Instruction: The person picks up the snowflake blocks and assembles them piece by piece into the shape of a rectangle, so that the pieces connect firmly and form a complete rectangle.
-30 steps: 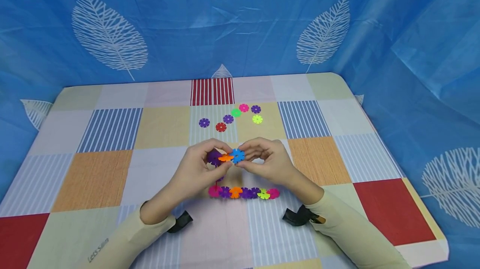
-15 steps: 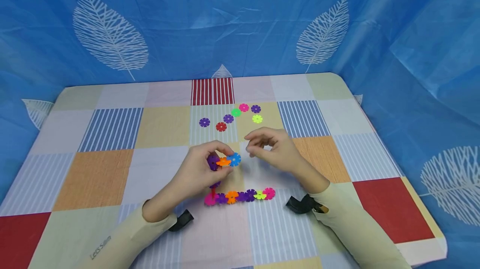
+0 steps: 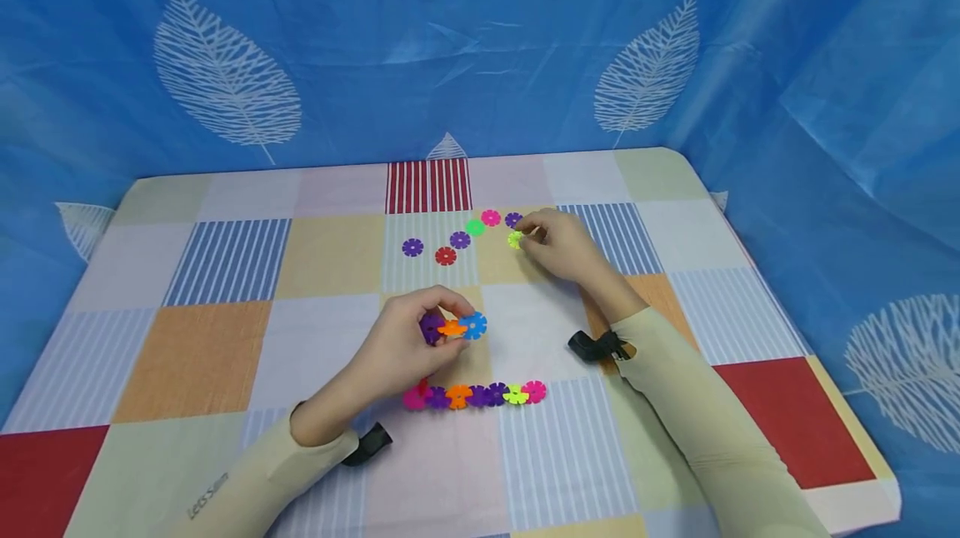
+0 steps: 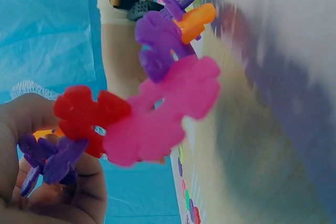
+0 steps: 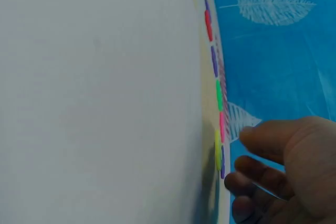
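My left hand [image 3: 401,342] grips a chain of notched plastic flower discs between thumb and fingers. Its blue disc [image 3: 475,326] sticks out past the fingertips, beside an orange disc [image 3: 452,328] and a purple disc [image 3: 431,327]. In the left wrist view a red disc [image 4: 84,113] links the held part to a large pink disc [image 4: 181,98], where a joined row of discs [image 3: 459,396] begins. My right hand [image 3: 561,245] is at the loose yellow disc [image 3: 513,240], partly covering it in the head view. The right wrist view shows its fingers loosely bent, with nothing between them.
Several loose discs lie toward the back of the table, including a green disc [image 3: 476,227], a red disc [image 3: 446,256] and a pink disc [image 3: 491,217]. A patchwork cloth [image 3: 322,255] covers the table. Blue leaf-patterned sheeting [image 3: 450,47] hangs behind and at the sides.
My right hand has left the blue disc and moved away to the back right, to the loose yellow disc. My left hand still holds the chain; the joined row has shifted slightly left and nearer.
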A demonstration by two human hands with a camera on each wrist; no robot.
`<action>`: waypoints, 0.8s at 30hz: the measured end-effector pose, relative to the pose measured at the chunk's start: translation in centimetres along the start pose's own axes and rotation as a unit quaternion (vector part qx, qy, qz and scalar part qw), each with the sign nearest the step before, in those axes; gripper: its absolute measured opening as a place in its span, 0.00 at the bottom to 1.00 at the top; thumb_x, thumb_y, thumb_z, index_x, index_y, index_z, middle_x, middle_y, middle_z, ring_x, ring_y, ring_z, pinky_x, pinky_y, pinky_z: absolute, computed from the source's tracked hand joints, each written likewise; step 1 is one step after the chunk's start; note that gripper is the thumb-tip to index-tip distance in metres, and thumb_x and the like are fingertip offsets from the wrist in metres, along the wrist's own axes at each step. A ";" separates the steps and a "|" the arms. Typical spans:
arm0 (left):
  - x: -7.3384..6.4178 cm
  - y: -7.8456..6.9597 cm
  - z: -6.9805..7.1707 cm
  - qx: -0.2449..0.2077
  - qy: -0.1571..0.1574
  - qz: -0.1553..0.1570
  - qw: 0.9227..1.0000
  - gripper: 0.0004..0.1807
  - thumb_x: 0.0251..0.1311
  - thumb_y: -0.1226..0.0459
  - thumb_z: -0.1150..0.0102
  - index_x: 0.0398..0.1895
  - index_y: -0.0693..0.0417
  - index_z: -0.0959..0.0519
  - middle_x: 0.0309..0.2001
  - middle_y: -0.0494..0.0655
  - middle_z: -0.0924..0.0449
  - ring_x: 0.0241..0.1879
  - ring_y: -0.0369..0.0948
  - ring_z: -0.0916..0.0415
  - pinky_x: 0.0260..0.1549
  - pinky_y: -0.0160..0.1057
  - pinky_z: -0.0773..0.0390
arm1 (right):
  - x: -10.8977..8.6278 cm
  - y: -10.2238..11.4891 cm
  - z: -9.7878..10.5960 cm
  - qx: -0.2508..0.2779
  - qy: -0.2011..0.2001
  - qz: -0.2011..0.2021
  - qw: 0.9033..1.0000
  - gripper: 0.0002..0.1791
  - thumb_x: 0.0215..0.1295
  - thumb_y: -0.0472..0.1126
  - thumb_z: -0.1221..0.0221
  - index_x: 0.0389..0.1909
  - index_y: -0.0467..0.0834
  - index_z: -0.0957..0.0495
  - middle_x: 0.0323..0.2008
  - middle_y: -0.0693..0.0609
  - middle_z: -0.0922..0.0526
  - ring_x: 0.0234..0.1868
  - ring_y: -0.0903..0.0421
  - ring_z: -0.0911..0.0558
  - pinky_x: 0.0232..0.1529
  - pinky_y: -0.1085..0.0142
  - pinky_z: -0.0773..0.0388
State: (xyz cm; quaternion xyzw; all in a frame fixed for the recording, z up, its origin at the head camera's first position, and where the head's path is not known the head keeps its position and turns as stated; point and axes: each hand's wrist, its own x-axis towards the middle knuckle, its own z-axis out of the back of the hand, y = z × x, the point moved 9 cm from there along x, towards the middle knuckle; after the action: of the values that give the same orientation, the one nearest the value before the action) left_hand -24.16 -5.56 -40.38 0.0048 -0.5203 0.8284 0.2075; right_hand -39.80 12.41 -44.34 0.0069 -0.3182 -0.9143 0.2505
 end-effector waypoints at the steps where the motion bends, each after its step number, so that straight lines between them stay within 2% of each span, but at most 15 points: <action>1: 0.0 0.0 0.0 -0.002 0.002 0.000 1.000 0.18 0.48 0.72 0.26 0.40 0.47 0.19 0.37 0.35 0.19 0.25 0.36 0.26 0.20 0.35 0.22 | 0.3 -0.1 -0.3 -0.020 0.009 -0.001 1.000 0.14 0.63 0.38 0.38 0.49 0.39 0.18 0.44 0.45 0.18 0.38 0.51 0.21 0.40 0.57 0.23; 5: 0.1 -0.2 -0.2 -0.006 0.007 -0.004 1.000 0.17 0.49 0.72 0.27 0.40 0.48 0.19 0.37 0.35 0.19 0.23 0.36 0.27 0.18 0.35 0.22 | 0.8 -0.3 -1.2 -0.075 0.045 -0.006 0.996 0.18 0.61 0.40 0.36 0.50 0.38 0.19 0.46 0.43 0.20 0.43 0.48 0.22 0.46 0.55 0.24; 10: 0.3 -0.5 -0.3 -0.001 0.013 -0.009 1.000 0.17 0.48 0.72 0.26 0.40 0.48 0.19 0.37 0.34 0.19 0.26 0.35 0.26 0.21 0.35 0.21 | 0.6 -0.2 -1.6 -0.106 0.055 -0.007 0.993 0.16 0.61 0.41 0.35 0.47 0.37 0.19 0.44 0.44 0.20 0.45 0.48 0.22 0.50 0.55 0.24; 15: 0.2 -0.4 -0.1 0.008 0.011 0.002 1.000 0.17 0.48 0.72 0.26 0.39 0.47 0.19 0.38 0.34 0.19 0.26 0.35 0.26 0.21 0.35 0.21 | 0.3 0.4 -1.7 -0.128 0.054 0.017 0.990 0.16 0.61 0.41 0.37 0.46 0.37 0.21 0.41 0.45 0.20 0.40 0.49 0.21 0.46 0.56 0.22; 21: 0.1 -0.4 0.2 0.012 0.008 0.007 1.000 0.17 0.48 0.71 0.26 0.39 0.48 0.19 0.38 0.34 0.19 0.27 0.35 0.25 0.24 0.34 0.21 | -0.5 0.9 -1.6 -0.119 0.053 0.030 0.991 0.11 0.56 0.43 0.38 0.37 0.42 0.22 0.33 0.51 0.22 0.33 0.54 0.26 0.37 0.60 0.24; 24: 0.1 -0.5 0.2 0.012 0.006 0.006 1.000 0.17 0.48 0.71 0.26 0.39 0.48 0.19 0.37 0.34 0.19 0.28 0.35 0.25 0.26 0.34 0.20 | -1.4 1.5 -1.2 -0.112 0.045 0.055 0.991 0.10 0.55 0.42 0.37 0.36 0.42 0.22 0.31 0.52 0.24 0.32 0.55 0.27 0.35 0.62 0.25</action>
State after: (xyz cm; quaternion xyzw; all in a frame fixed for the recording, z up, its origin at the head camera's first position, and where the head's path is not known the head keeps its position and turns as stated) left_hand -24.12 -5.46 -39.86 -0.0008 -0.5086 0.8360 0.2060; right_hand -37.68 11.37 -44.58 0.0020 -0.2022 -0.9278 0.3136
